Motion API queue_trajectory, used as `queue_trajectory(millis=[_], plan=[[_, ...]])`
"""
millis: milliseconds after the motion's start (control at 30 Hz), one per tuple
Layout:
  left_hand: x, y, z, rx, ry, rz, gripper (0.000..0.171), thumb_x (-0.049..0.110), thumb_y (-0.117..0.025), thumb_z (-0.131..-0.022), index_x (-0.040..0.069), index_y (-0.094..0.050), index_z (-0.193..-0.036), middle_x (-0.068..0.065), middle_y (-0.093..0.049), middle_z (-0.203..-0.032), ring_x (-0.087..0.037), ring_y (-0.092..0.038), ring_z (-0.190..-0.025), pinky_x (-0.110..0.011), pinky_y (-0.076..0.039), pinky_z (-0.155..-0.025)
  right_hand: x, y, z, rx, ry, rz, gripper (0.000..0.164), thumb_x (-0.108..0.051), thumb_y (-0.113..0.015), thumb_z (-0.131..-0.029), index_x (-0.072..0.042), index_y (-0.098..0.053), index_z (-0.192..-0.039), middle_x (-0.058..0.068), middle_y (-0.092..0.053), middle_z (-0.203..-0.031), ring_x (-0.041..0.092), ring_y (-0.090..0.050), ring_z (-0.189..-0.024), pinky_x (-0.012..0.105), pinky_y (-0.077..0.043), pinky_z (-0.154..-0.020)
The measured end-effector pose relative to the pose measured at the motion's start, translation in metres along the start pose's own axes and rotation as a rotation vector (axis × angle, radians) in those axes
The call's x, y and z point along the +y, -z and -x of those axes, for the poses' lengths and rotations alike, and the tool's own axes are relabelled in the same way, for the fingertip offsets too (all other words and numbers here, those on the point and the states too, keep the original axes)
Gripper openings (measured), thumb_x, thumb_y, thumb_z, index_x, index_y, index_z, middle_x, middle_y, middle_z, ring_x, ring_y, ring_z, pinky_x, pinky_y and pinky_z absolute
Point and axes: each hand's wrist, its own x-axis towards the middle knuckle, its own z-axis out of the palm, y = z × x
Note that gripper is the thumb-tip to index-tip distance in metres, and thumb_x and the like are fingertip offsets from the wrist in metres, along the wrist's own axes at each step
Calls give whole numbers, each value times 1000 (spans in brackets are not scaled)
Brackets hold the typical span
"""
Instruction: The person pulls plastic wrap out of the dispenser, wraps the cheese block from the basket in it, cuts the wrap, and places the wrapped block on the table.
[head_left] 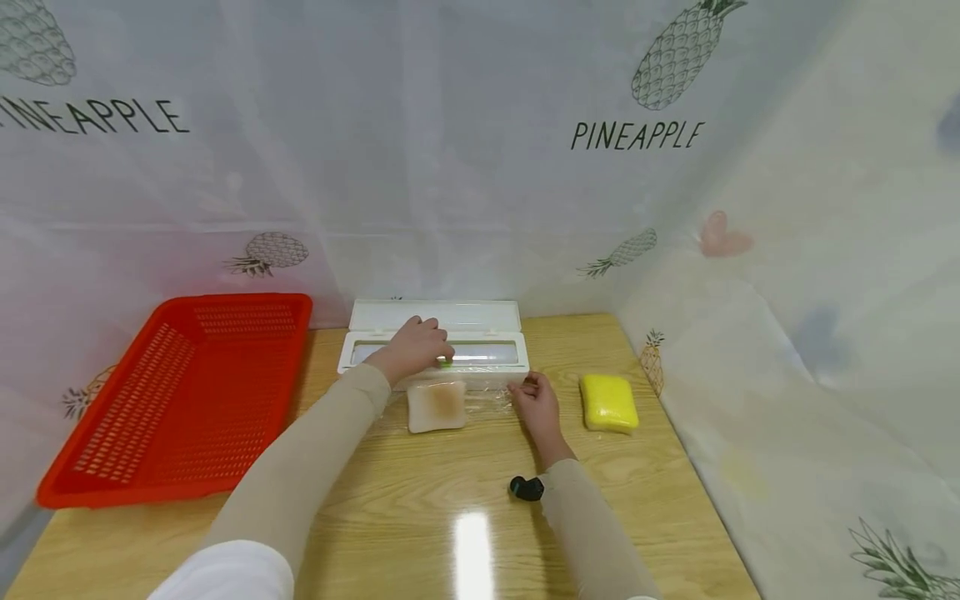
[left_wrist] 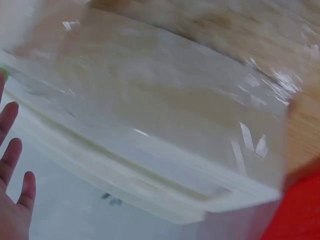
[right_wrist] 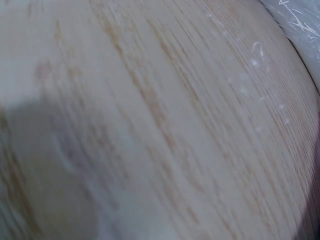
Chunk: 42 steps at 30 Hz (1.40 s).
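Note:
A white cling film dispenser (head_left: pixel 491 371) stands on the table with its lid (head_left: pixel 435 315) raised toward the curtain. My left hand (head_left: pixel 416 346) reaches over its front, thumb side down at a small green slide cutter (head_left: pixel 444 362); the other fingers are spread in the left wrist view. Clear cling film (head_left: pixel 487 400) hangs from the dispenser's front and spreads over a slice of toast (head_left: pixel 437 407), pale with a brown centre. At the dispenser's right front corner, my right hand (head_left: pixel 538 410) pinches the film's edge with curled fingers. The right wrist view shows mostly blurred wood.
A red plastic basket (head_left: pixel 292 392) stands at the left. To the right of my right hand lies a yellow film-wrapped square (head_left: pixel 609 403). A black wrist device (head_left: pixel 527 488) sits by my right sleeve. A pineapple-print curtain (head_left: pixel 465 167) hangs behind the wooden table (head_left: pixel 405 500).

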Motion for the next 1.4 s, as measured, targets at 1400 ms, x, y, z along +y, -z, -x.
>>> queue_trajectory(millis=[1400], plan=[[-48,12,114,108,383,150,32,20,-85,-75,14,-66,-100,-10,-62,-96,-32,-57,-91,-48,-48,-79,-7,1,4,-49,-12,40,46,-27,-71,-91,-1,-55,-127,16,-61,-117,28,-60,-101,34,-52,-79]])
